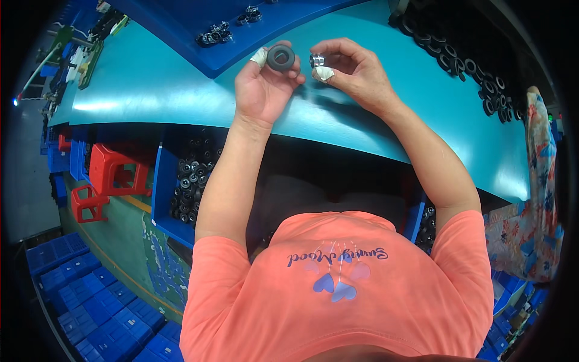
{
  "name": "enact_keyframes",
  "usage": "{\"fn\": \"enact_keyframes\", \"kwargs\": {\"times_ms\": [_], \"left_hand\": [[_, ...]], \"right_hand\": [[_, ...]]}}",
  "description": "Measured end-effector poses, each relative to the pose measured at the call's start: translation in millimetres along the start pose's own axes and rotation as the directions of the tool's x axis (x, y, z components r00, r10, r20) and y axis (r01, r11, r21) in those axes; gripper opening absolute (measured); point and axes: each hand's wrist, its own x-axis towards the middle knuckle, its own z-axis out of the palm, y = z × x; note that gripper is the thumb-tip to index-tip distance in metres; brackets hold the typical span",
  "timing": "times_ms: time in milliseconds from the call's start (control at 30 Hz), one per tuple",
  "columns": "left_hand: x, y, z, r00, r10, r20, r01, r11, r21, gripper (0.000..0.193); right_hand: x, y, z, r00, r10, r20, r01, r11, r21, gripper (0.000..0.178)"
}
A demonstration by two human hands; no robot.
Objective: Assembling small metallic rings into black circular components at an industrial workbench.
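Note:
Over the turquoise tabletop [157, 102], my left hand [265, 87] grips a black ring [281, 57] with a round hole, its open face turned up toward me. A short distance to its right, my right hand [362, 72] pinches a small shiny metal ring [316, 60] between thumb and fingertips. The two rings are apart. White wrapping covers my left thumb [259, 57] and my right thumb [324, 73].
A blue tray [175, 42] at the back holds clusters of metal rings [215, 35]. Many black rings [458, 63] lie at the right rear. Below the table edge, a blue bin [164, 199] contains round parts. Red stools [117, 169] and blue crates [102, 301] stand at left.

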Motion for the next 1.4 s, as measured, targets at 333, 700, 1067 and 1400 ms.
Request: {"fn": "enact_keyframes", "kwargs": {"times_ms": [333,700,1067,1400], "left_hand": [[-1,0,0,1.0,-0.012,0.009,0.011,0.998,0.07,0.037],[-3,-3,12,0.996,0.035,-0.085,-0.027,0.995,0.094,0.034],[-2,-2,5,0.999,0.034,0.002,-0.034,0.995,0.089,0.037],[-6,-8,16,0.999,0.041,-0.008,-0.035,0.929,0.368,0.042]], "right_hand": [[0,0,0,1.0,0.016,-0.001,-0.016,0.999,0.032,0.037],[1,1,-1,1.0,0.008,-0.002,-0.008,1.0,0.011,0.038],[1,-1,-4,0.999,0.032,-0.026,-0.029,0.995,0.092,0.04],[0,-7,3,0.966,-0.241,-0.094,0.197,0.921,-0.336,0.03]]}}
